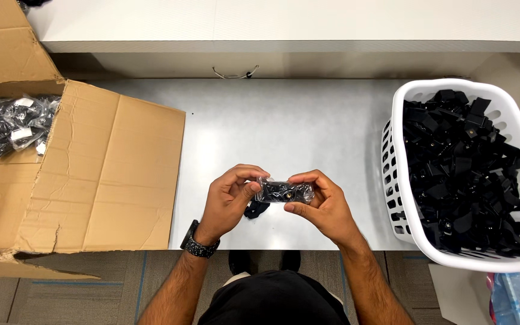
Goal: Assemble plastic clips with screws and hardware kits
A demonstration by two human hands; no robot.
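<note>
While both hands pinch it over the near edge of the bench [284, 120], a small black part in a clear bag [284, 192] sits between them: left hand [229, 201] fingers grip its left end, right hand [322, 204] fingers its right. At right, a white basket [392, 174] holds a heap of bare black parts [461, 168]. At left, an open cardboard box [91, 174] holds bagged parts [10, 123]. Bare benchtop lies between them.

An open brown cardboard box [73, 168] sits at the left edge of the table, one flap folded out flat. Inside it lie clear plastic bags [10, 123] of black parts with small white labels. Both hands hold one such clear bag [284, 192] at table centre.
</note>
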